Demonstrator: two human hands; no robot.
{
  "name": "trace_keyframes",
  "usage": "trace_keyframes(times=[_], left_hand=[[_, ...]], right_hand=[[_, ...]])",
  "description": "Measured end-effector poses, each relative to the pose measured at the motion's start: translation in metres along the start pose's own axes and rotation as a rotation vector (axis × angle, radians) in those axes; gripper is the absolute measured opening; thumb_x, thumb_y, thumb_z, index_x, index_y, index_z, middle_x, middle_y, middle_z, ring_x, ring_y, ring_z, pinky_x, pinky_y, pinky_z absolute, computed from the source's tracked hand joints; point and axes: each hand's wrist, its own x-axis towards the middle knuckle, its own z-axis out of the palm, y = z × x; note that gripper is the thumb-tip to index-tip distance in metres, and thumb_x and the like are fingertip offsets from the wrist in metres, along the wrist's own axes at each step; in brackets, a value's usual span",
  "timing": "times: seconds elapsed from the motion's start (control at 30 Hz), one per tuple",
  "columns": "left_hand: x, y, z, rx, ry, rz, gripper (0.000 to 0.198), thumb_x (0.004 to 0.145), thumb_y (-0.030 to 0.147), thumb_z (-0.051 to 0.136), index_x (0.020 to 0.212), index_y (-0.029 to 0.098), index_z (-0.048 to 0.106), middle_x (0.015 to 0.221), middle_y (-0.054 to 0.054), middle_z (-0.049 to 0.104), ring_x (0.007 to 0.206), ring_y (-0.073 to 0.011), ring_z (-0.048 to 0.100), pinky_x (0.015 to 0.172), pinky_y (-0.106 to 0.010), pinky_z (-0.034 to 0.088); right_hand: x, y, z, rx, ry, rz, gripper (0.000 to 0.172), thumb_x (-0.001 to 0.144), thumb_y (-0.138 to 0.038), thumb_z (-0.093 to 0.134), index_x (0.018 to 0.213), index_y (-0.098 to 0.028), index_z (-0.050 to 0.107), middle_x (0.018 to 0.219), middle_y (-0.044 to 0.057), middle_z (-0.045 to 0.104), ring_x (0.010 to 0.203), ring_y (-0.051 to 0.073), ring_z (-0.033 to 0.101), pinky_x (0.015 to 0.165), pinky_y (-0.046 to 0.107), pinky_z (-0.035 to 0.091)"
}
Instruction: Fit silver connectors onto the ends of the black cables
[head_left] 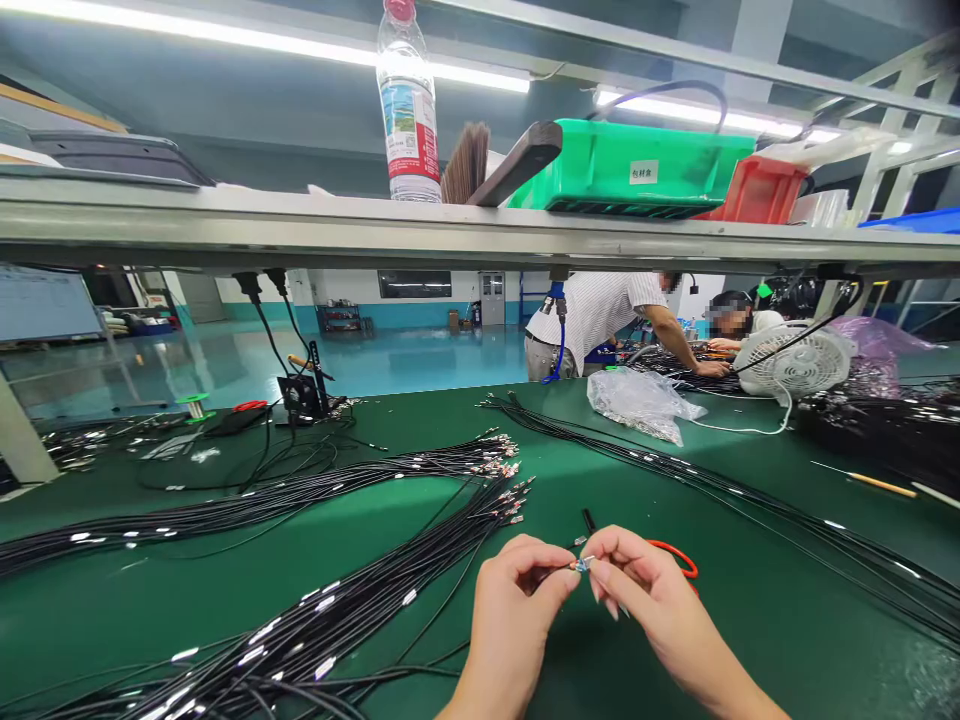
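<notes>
Above the green bench, my left hand (521, 600) is closed, pinching the end of a black cable (538, 575); most of that cable is hidden by the hand. At the cable's tip a small, shiny connector (583, 565) shows between my two hands. My right hand (649, 595) is closed too, thumb and forefinger pinching the connector from the other side. Behind the right fingers, a tool with red handles (679, 556) lies partly covered. To the left lies a bundle of black cables (397, 560) with connector ends and white labels, close to my left hand.
Another cable bundle (675, 465) runs along the right. Clear plastic bags (641, 400), a white fan (796, 360) and a wooden-handled pick (881, 485) lie beyond. Overhead, a shelf (300, 225) carries a bottle (409, 110) and a green bin (637, 165). Two people work opposite.
</notes>
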Motion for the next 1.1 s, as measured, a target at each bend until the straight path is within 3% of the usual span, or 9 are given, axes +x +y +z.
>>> trace_keyframes(times=[0.37, 0.53, 0.63, 0.87, 1.1], left_hand=[[-0.001, -0.001, 0.001, -0.019, -0.015, -0.012, 0.006, 0.063, 0.016, 0.063, 0.066, 0.015, 0.068, 0.070, -0.004, 0.059, 0.067, -0.0157, 0.052, 0.063, -0.024, 0.041], [-0.002, -0.004, 0.003, 0.056, 0.030, 0.038, 0.011, 0.062, 0.012, 0.061, 0.068, 0.017, 0.068, 0.068, -0.002, 0.058, 0.064, -0.0148, 0.051, 0.060, -0.023, 0.039], [-0.003, -0.004, 0.003, 0.102, -0.006, 0.078, 0.009, 0.064, 0.015, 0.060, 0.062, 0.017, 0.068, 0.066, -0.002, 0.058, 0.064, -0.0150, 0.051, 0.060, -0.023, 0.038], [-0.004, -0.009, 0.001, -0.206, -0.151, -0.179, 0.015, 0.062, 0.027, 0.065, 0.062, 0.012, 0.065, 0.053, 0.003, 0.046, 0.046, -0.0070, 0.035, 0.045, -0.020, 0.025], [-0.001, -0.013, 0.000, -0.280, -0.207, -0.230, 0.026, 0.061, 0.037, 0.070, 0.063, 0.011, 0.064, 0.052, 0.004, 0.043, 0.050, -0.0070, 0.029, 0.048, -0.021, 0.020]], right_hand=[[0.001, 0.003, 0.000, -0.038, 0.045, -0.061, 0.025, 0.081, -0.043, 0.054, 0.078, -0.018, 0.054, 0.065, -0.001, 0.048, 0.058, 0.014, 0.044, 0.054, 0.024, 0.038], [-0.001, 0.013, -0.003, -0.359, 0.144, -0.239, 0.023, 0.085, -0.039, 0.047, 0.074, -0.019, 0.053, 0.063, 0.000, 0.049, 0.057, 0.016, 0.044, 0.054, 0.025, 0.036], [-0.004, 0.014, -0.005, -0.518, 0.157, -0.335, 0.026, 0.086, -0.038, 0.044, 0.069, -0.020, 0.051, 0.062, 0.000, 0.047, 0.056, 0.016, 0.042, 0.054, 0.026, 0.034], [-0.004, 0.017, -0.005, -0.304, 0.091, -0.132, 0.038, 0.086, -0.048, 0.041, 0.060, -0.020, 0.041, 0.054, -0.004, 0.032, 0.050, 0.013, 0.030, 0.047, 0.023, 0.027], [-0.002, 0.020, -0.004, -0.291, 0.086, -0.164, 0.036, 0.087, -0.045, 0.040, 0.062, -0.019, 0.042, 0.056, -0.003, 0.034, 0.052, 0.013, 0.032, 0.050, 0.024, 0.030]])
